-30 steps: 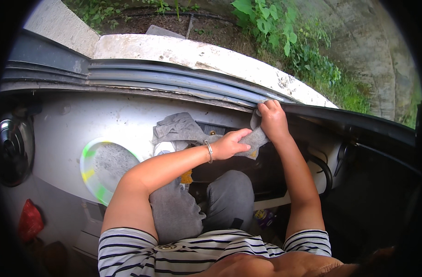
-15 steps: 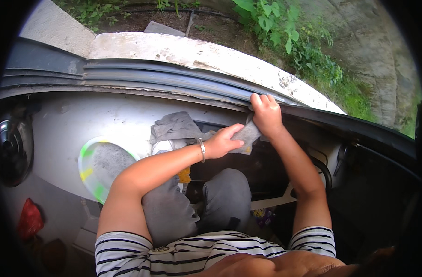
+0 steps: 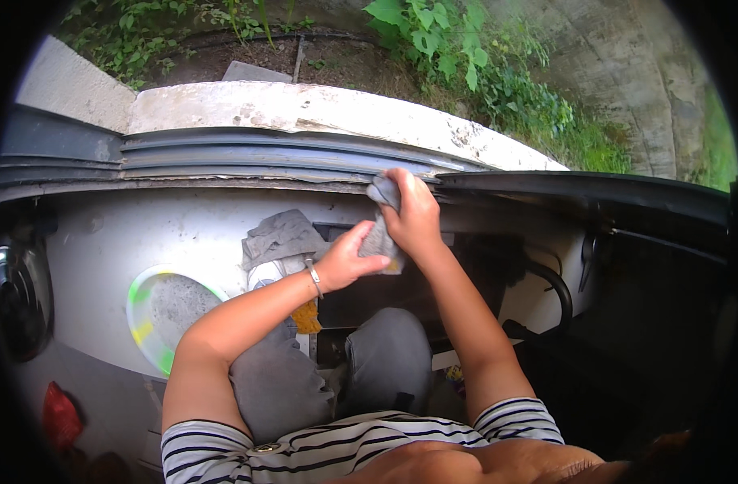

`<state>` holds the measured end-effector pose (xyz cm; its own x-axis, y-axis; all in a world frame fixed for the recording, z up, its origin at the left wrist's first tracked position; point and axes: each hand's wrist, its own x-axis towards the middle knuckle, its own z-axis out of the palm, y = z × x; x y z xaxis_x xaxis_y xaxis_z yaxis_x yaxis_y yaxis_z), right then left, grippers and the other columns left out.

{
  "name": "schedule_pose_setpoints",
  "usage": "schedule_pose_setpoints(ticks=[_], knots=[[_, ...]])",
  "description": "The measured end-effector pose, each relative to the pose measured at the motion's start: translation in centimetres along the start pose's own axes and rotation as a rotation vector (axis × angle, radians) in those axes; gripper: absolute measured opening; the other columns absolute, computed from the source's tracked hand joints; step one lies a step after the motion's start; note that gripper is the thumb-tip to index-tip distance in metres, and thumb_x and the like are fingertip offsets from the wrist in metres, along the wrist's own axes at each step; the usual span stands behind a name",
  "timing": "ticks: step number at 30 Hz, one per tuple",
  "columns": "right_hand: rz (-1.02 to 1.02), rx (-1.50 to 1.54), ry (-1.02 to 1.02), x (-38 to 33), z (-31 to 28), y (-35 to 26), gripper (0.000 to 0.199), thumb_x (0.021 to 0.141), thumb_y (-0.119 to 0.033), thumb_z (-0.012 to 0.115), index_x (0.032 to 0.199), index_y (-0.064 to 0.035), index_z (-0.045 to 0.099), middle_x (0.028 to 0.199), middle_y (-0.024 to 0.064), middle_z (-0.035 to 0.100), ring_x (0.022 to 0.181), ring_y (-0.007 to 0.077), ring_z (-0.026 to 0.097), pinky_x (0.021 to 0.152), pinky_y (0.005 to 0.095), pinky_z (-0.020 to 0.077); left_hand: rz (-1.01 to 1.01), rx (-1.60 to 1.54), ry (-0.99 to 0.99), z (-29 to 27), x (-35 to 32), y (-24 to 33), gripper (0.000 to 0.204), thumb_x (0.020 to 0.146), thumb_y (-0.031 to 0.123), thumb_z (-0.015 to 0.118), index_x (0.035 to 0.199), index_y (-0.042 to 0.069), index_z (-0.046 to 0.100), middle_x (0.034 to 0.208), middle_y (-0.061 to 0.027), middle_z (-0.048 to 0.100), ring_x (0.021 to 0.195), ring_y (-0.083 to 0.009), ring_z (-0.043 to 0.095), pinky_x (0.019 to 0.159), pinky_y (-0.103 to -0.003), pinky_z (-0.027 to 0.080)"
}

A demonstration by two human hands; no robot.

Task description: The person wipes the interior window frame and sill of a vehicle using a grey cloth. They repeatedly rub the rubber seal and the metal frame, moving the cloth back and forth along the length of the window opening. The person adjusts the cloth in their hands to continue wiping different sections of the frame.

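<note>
A damp-looking grey cloth (image 3: 379,240) is stretched between my two hands, just inside the window frame. My right hand (image 3: 413,216) is wrapped round its upper part, and a bunched end shows past the fingers beside the grey metal window track (image 3: 256,157). Lower down, my left hand (image 3: 345,264) grips the cloth's hanging end between thumb and fingers; some of those fingers are hidden behind it. A second grey cloth (image 3: 280,234) lies crumpled on the white surface left of my hands.
A pale basin (image 3: 137,327) with green and yellow patches holds greyish, foamy water at left. Near my knees lies an orange-yellow cloth-like piece (image 3: 307,318). A dark window sash (image 3: 562,194) stands at right, a rough white ledge (image 3: 216,105) beyond the track, a red bag (image 3: 60,415) lower left.
The whole view has shifted. My right hand has drawn back leftward from the sash's edge and turned, so the cloth's bunched upper end now shows. My left hand has moved along with it, still gripping.
</note>
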<state>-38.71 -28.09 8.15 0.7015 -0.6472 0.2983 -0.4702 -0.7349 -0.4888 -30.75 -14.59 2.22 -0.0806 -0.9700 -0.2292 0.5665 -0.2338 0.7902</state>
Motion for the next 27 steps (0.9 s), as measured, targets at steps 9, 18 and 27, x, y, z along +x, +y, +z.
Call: schedule_pose_setpoints(ticks=[9,18,27], knots=[[-0.165,-0.384,-0.112,0.5,-0.2,1.8,0.02,0.06,-0.001,0.059,0.079,-0.0054,0.06,0.072,0.009,0.057,0.077,0.0282,0.051,0.074,0.04,0.037,-0.013,-0.035,-0.006,0.1,-0.2,0.7,0.059,0.085,0.009,0.066,0.134,-0.004,0.035,0.123,-0.0074,0.05,0.113,-0.0113,0.046,0.099,-0.028,0.038],[-0.157,-0.336,-0.231,3.7,4.5,-4.4,0.013,0.054,-0.002,0.059,0.066,-0.0052,0.057,0.069,0.0109,0.059,0.073,0.0299,0.053,0.068,0.0411,0.039,-0.026,-0.089,0.031,-1.9,-3.1,2.1,0.051,0.085,0.003,0.063,0.13,0.0,0.04,0.121,-0.0048,0.053,0.109,-0.0114,0.05,0.097,-0.03,0.04],[0.301,0.204,-0.192,3.5,3.5,-4.3,0.031,0.069,0.001,0.062,0.099,-0.0043,0.064,0.084,0.0186,0.065,0.087,0.0321,0.063,0.076,0.0374,0.049,0.047,-0.167,0.03,-1.8,-3.8,3.1,0.054,0.084,0.007,0.066,0.13,0.0,0.041,0.117,-0.0045,0.055,0.106,-0.0102,0.052,0.094,-0.029,0.042]])
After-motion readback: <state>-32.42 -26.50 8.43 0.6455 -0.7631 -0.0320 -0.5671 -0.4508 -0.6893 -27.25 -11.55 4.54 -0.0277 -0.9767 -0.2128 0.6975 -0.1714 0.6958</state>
